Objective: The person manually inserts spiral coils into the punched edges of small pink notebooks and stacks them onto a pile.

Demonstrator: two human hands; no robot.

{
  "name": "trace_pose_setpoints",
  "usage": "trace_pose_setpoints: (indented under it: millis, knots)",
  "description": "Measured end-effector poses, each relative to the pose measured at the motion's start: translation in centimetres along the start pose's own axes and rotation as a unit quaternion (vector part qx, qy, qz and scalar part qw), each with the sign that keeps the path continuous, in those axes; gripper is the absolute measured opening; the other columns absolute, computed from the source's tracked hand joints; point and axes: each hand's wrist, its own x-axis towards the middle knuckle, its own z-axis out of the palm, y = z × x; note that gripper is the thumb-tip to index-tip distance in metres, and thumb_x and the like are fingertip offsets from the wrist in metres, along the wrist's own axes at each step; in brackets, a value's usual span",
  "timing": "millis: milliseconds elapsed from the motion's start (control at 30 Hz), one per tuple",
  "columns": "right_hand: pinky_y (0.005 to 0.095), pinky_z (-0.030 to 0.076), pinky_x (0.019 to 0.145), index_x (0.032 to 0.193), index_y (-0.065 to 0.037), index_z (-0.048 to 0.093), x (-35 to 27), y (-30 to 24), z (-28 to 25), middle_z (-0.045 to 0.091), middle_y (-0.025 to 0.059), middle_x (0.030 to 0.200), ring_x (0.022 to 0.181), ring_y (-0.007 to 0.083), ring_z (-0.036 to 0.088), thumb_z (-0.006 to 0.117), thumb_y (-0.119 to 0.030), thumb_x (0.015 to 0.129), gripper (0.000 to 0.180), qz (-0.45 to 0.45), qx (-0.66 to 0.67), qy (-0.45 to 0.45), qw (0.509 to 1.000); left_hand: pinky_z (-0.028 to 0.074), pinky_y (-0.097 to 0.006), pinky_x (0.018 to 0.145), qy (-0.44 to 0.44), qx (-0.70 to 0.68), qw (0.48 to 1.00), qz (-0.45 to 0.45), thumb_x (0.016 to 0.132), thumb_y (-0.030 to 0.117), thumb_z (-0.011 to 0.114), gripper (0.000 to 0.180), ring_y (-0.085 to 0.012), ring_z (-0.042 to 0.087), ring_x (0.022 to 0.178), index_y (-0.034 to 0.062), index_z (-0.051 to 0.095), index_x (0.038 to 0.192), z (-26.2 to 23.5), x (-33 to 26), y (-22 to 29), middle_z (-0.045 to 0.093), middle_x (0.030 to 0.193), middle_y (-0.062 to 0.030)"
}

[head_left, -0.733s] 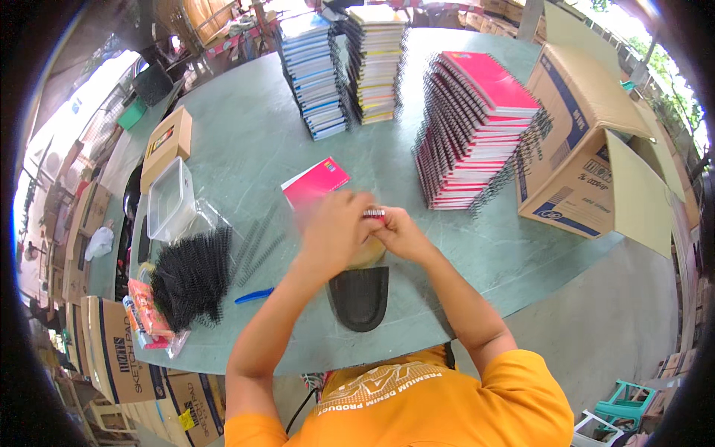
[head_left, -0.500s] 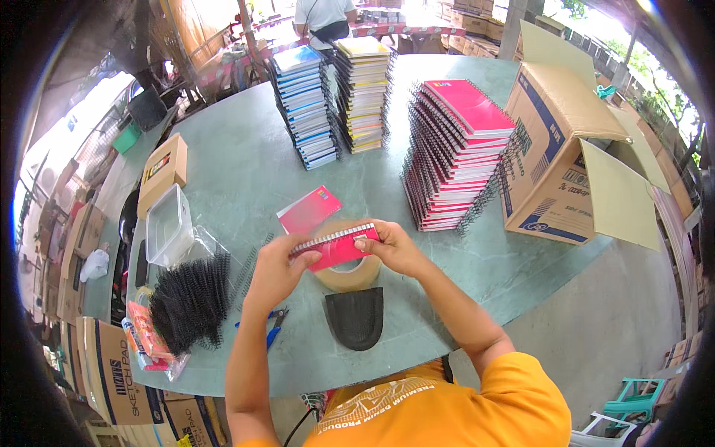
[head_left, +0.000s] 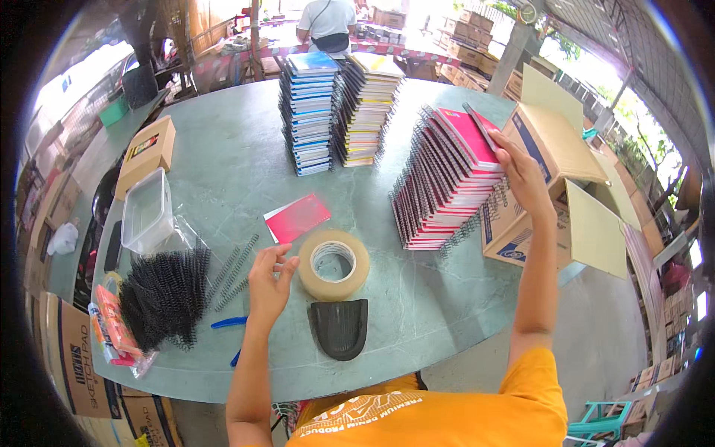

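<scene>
My right hand (head_left: 523,175) is up at the tall stack of pink spiral notebooks (head_left: 443,197), gripping a pink spiral notebook (head_left: 482,127) by its near edge. That notebook is tilted over the top of the stack. My left hand (head_left: 269,281) is over the table with fingers loosely bent and apart, nothing in it. Just beyond its fingertips lies a pink notebook cover or sheet (head_left: 302,216). To its right are a wide roll of tape (head_left: 309,272) and a dark, rounded pad (head_left: 339,331). A blue-handled hand tool (head_left: 229,322) is partly hidden by my left forearm.
Stacks of blue (head_left: 309,112) and yellow notebooks (head_left: 370,112) stand at the back. An open cardboard box (head_left: 551,160) is at right. Leftward are black spiral coils (head_left: 164,298), a clear plastic tub (head_left: 147,216) and a small cardboard box (head_left: 149,153). A person (head_left: 328,22) stands beyond the table.
My right hand has carried the pink notebook from above the tape roll to the top of the pink stack. My left hand has let go of it. The view has shifted.
</scene>
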Motion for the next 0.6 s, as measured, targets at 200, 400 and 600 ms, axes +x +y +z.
trace_pose_setpoints:
  millis: [200,400,600]
  knots:
    - [0.031,0.044,0.084,0.111,-0.001,0.058,1.3,-1.7,-0.6,0.063,0.0142,0.103,0.093,0.0219,0.059,0.051,-0.026,0.092,0.032,0.065,0.105,-0.07,0.99,0.046,-0.03,0.067,-0.026,0.011,0.999,-0.016,0.082,0.016,0.064,0.024,-0.0187,0.058,0.077,-0.0004,0.063,0.1,-0.2,-0.6,-0.8,0.06,0.089,-0.0117]
    - [0.0374,0.041,0.093,0.121,0.002,0.051,2.3,-2.5,0.6,0.052,0.022,0.122,0.113,0.0331,0.052,0.06,-0.052,0.079,0.069,0.002,-0.093,-0.087,0.992,0.047,-0.029,0.067,-0.026,0.015,1.0,-0.001,0.081,0.015,0.064,0.023,-0.0193,0.059,0.078,-0.0001,0.063,0.099,-0.1,-0.8,-0.9,0.06,0.091,-0.0127]
    - [0.038,0.038,0.098,0.125,0.0,0.047,2.5,-5.7,-0.2,0.051,0.0218,0.125,0.116,0.0347,0.05,0.06,-0.036,0.085,0.056,0.062,0.047,-0.167,0.983,0.047,-0.03,0.068,-0.055,0.031,0.998,-0.004,0.081,0.015,0.064,0.023,-0.0198,0.059,0.075,0.0001,0.063,0.099,-0.2,-1.0,-0.9,0.061,0.088,-0.0127]
